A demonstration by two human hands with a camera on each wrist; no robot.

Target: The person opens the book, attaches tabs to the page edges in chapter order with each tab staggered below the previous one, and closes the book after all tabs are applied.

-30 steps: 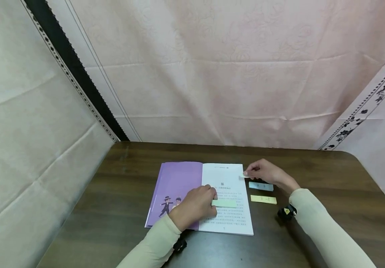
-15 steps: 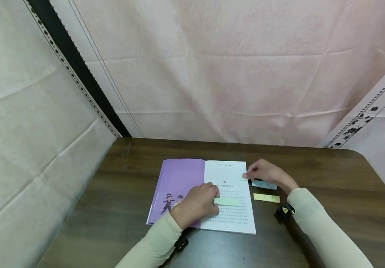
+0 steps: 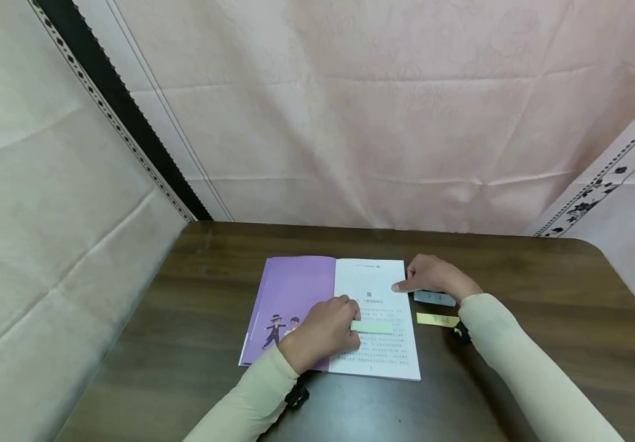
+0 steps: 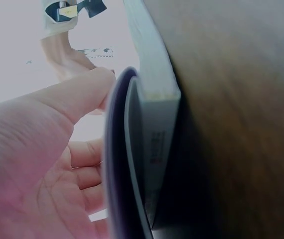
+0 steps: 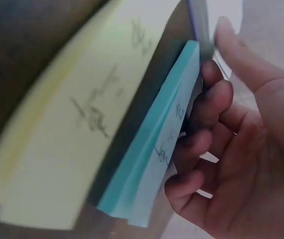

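Observation:
An open book [image 3: 370,276] lies on the table, with a purple inside cover [image 3: 301,282] and a white printed page. My left hand [image 3: 323,328] is over the book and grips a light green sticky-note pad [image 3: 373,326] between thumb and fingers. In the left wrist view the pad is hidden; the thumb lies by the raised cover edge [image 4: 114,149]. My right hand [image 3: 433,274] pinches the page's right edge, thumb on top and fingers curled below. The small pale sticky note at that edge is mostly covered by the thumb [image 5: 236,55].
A blue sticky-note pad [image 3: 433,298] lies right of the book, under the right hand. Nearer me is a yellow sticky-note pad [image 3: 437,320]; both carry handwriting in the right wrist view. A pale cloth [image 3: 350,123] hangs behind the brown table [image 3: 229,294].
My right hand has moved left with the pale sticky note onto the page's edge, and its thumb now lies over the page. The left hand still holds the green pad.

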